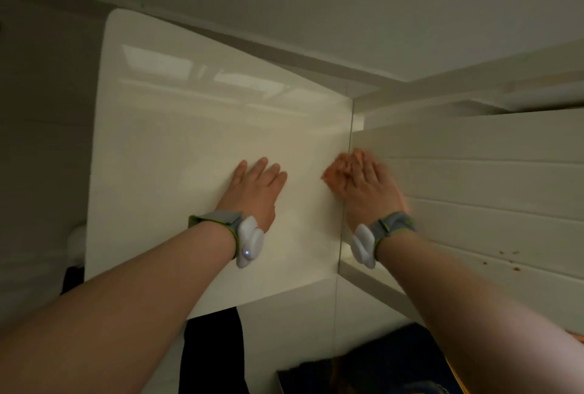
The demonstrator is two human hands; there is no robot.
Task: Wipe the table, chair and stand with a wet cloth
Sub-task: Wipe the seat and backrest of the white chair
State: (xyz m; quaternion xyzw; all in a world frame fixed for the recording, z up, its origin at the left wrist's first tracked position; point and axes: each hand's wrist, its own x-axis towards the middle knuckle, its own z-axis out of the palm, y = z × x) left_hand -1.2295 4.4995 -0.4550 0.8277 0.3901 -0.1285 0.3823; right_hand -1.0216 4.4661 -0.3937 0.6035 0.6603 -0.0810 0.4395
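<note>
Table [177,147]: a glossy white top fills our view; we judge it the surface being wiped.
Slatted panel [474,178]: white, butting the table's right edge.
Left hand [252,191]: spread flat on the top, likely bracing our lean.
Right hand [369,191]: blurred; fingers seemingly straight, pressing down.
Cloth [335,172]: orange, bunched under those fingers at the table's right edge.

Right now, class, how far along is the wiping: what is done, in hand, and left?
Done: cannot tell; the white table shows no wet streaks. In hand: the right hand presses an orange cloth at the table's right edge; the left hand rests flat on the table. Left: chair and stand, neither plainly in view.
</note>
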